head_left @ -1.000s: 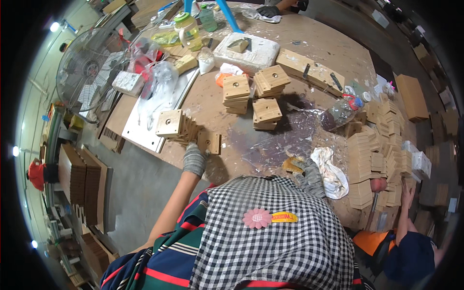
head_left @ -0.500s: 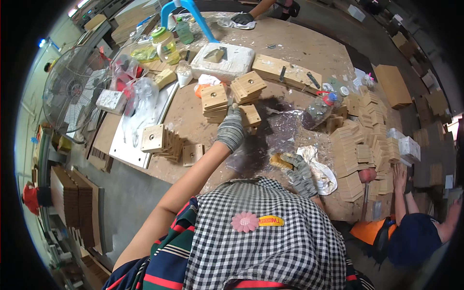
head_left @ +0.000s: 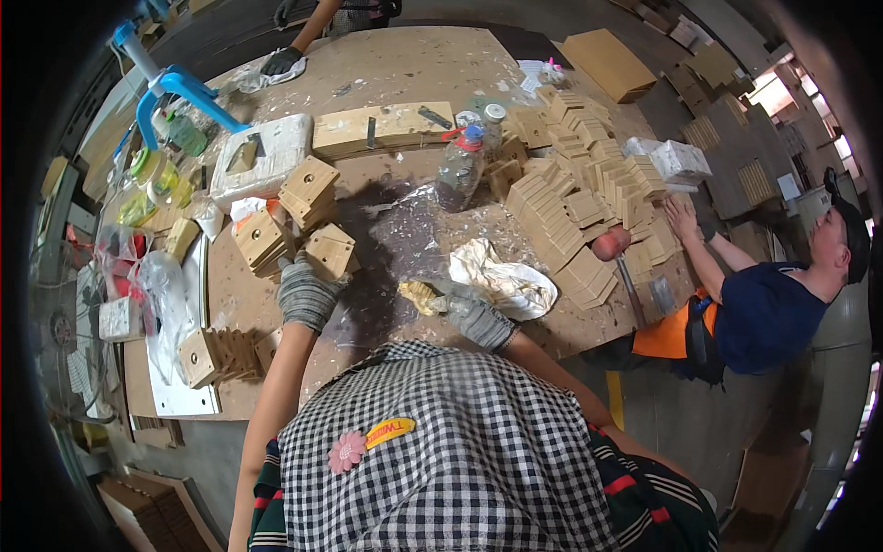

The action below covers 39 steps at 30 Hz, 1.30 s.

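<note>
Both my hands wear grey knit gloves. My left hand (head_left: 311,296) is closed at the near edge of a square wooden block (head_left: 329,252) with a hole in its face; part of its fingers is hidden. Two stacks of similar blocks stand just beyond it, a left stack (head_left: 263,243) and a far stack (head_left: 309,188). My right hand (head_left: 476,317) grips a worn yellowish sponge (head_left: 421,296) low over the dark-stained table. Beside that hand lies a crumpled, stained white cloth (head_left: 501,279). More blocks (head_left: 213,357) lean in a row left of my left forearm.
Rows of thin wooden pieces (head_left: 561,230) cover the right side, with a red-headed mallet (head_left: 611,243) and a plastic bottle (head_left: 460,170) near them. A white foam block (head_left: 264,161) and wooden beam (head_left: 382,127) lie farther back. A co-worker (head_left: 773,308) stands right; another's gloved hand (head_left: 280,63) is far left.
My view has swung to the right, bringing more of the co-worker into sight. My left hand stays at the block; my right hand still holds the sponge, now left of the cloth.
</note>
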Available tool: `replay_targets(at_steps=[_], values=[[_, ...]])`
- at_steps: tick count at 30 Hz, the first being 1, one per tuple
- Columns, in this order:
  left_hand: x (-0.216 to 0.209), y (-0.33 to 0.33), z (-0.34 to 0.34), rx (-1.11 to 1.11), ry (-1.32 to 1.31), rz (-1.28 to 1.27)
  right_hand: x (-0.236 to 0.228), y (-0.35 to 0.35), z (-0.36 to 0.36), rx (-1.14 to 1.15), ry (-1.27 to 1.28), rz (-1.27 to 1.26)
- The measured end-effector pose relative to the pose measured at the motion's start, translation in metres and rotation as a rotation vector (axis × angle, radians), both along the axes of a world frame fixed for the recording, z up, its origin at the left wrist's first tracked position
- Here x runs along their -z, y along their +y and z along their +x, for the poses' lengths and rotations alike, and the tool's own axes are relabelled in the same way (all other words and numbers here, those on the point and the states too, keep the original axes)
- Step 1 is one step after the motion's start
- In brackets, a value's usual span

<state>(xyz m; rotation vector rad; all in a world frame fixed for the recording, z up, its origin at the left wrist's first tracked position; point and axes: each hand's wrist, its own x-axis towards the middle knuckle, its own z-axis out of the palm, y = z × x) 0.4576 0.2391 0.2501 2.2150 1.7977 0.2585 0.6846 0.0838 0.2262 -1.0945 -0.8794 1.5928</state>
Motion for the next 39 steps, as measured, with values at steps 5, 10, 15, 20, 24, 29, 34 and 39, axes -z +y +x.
replay_targets(at_steps=[5,10,15,20,24,29,34,39], values=[[-0.012,-0.018,-0.002,-0.033,-0.216,0.124,-0.014,-0.008,-0.001,0.055,0.099,-0.05],[0.026,-0.024,-0.033,-0.117,-1.778,-0.801,-0.003,-0.004,-0.005,0.13,0.364,0.053],[-0.019,-0.043,-0.009,-0.345,-2.099,-1.118,-0.005,0.008,-0.008,0.113,0.346,0.118],[-0.017,-0.046,-0.007,-0.356,-1.852,-0.891,-0.018,0.017,-0.012,0.087,0.403,0.185],[-0.038,-0.055,-0.005,-0.192,-1.328,-0.553,-0.02,0.024,0.003,0.082,-0.025,0.364],[-0.049,-0.06,-0.003,-0.082,-1.211,-0.524,-0.071,0.028,0.009,0.144,-0.608,0.664],[-0.046,-0.06,-0.004,-0.027,-1.21,-0.496,-0.082,0.037,-0.003,0.18,-0.543,0.643],[-0.023,-0.058,-0.01,0.202,-1.159,-0.181,-0.089,0.043,-0.01,0.131,-0.789,0.731]])
